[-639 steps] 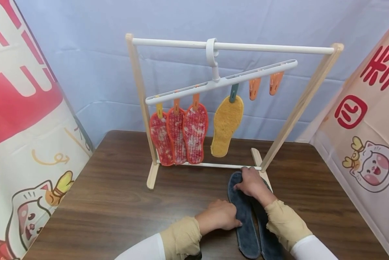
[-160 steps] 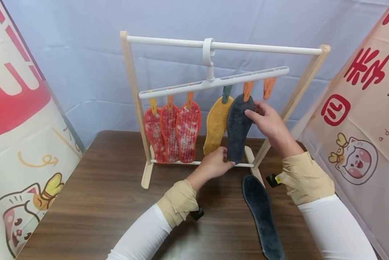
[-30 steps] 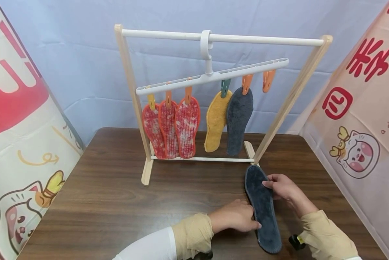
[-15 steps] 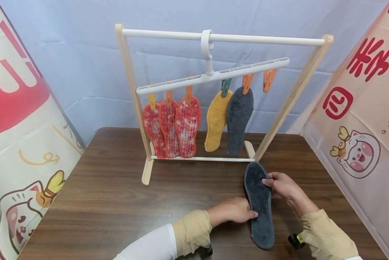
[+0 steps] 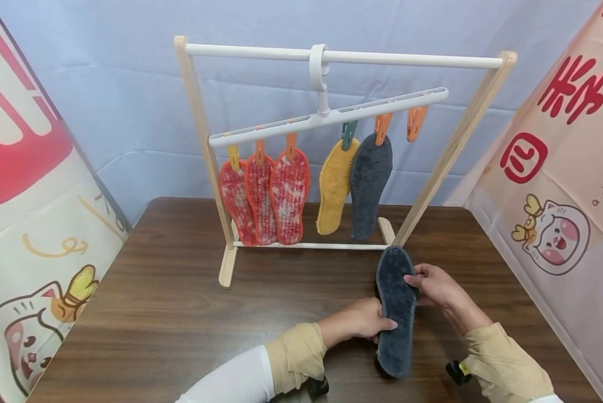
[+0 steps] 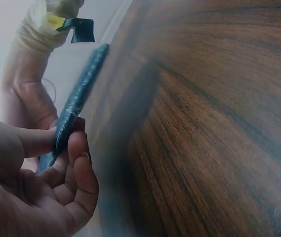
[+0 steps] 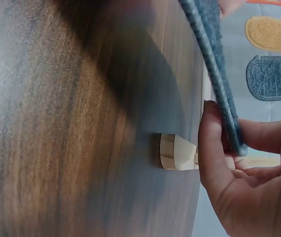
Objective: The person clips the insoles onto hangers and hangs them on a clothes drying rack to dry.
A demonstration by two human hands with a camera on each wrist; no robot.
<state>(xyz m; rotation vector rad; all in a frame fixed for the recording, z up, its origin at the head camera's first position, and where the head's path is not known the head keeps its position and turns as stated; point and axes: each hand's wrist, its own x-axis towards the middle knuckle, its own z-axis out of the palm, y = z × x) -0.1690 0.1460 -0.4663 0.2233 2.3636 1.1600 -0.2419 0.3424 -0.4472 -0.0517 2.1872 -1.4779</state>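
Between my hands is a dark grey fuzzy insole (image 5: pixel 396 313), lifted off the tabletop. My left hand (image 5: pixel 359 321) pinches its left edge near the lower half, thumb on top. On the upper right edge, my right hand (image 5: pixel 438 291) pinches it between thumb and fingers, as the right wrist view also shows. A second grey insole (image 5: pixel 370 187) hangs from an orange clip (image 5: pixel 383 129) on the white hanger (image 5: pixel 331 118). Beside it a yellow insole (image 5: pixel 335 187) hangs from a green clip (image 5: pixel 349 135). The rightmost orange clip (image 5: pixel 416 124) holds nothing.
Several red patterned insoles, one frontmost (image 5: pixel 290 196), hang at the hanger's lower left end. The tilted hanger hooks over the top bar (image 5: pixel 412 58) of a wooden rack, whose foot (image 5: pixel 228 267) rests on the brown table (image 5: pixel 180 336). Printed cloths flank both sides.
Earlier, a grey insole was clipped beside the yellow one. Over the last second, both hands have raised the other grey insole from the table and shifted it slightly toward the rack.
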